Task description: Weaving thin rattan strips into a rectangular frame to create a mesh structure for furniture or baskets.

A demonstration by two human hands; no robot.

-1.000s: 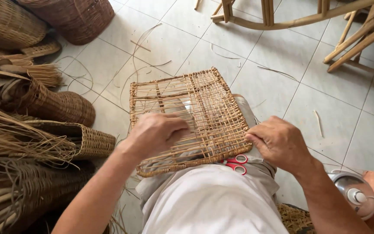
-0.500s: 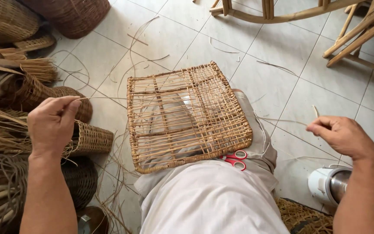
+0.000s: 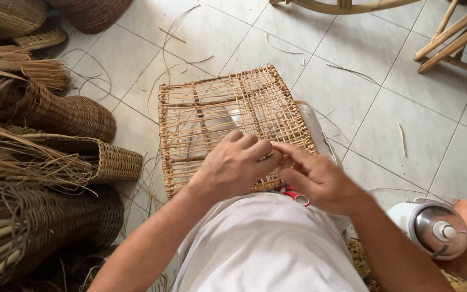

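Balancing the woven rattan panel (image 3: pixel 228 116) across our lap keeps it right where both hands can get at it, so that's why it sits dead centre of the frame, its near edge resting on our white-clad thighs and the far edge tipped out over the tiled floor (image 3: pixel 406 124). Our left hand (image 3: pixel 236 165) lies curled on top of the weave near the lower middle, fingers bent down against the strands, and our right hand (image 3: pixel 314 176) comes in just beside it, fingertips meeting the left ones; they look pinched together on a thin strand, but honestly we can't make out the strand itself from this angle. A pair of red-handled scissors (image 3: pixel 295 196) pokes out from under the panel's near edge, tucked by our right wrist, probably parked there so it's within reach. On the left side of the frame the finished baskets (image 3: pixel 77 116) are stacked and lying on their sides next to bundles of loose rattan strips (image 3: pixel 22 162), close by the left arm. Stray strips are scattered on the tiles in the upper half. Lower right there's a small white appliance with a metal bowl (image 3: pixel 433 227), and wooden chair legs (image 3: pixel 455 32) cross the upper right corner, well apart from the work.
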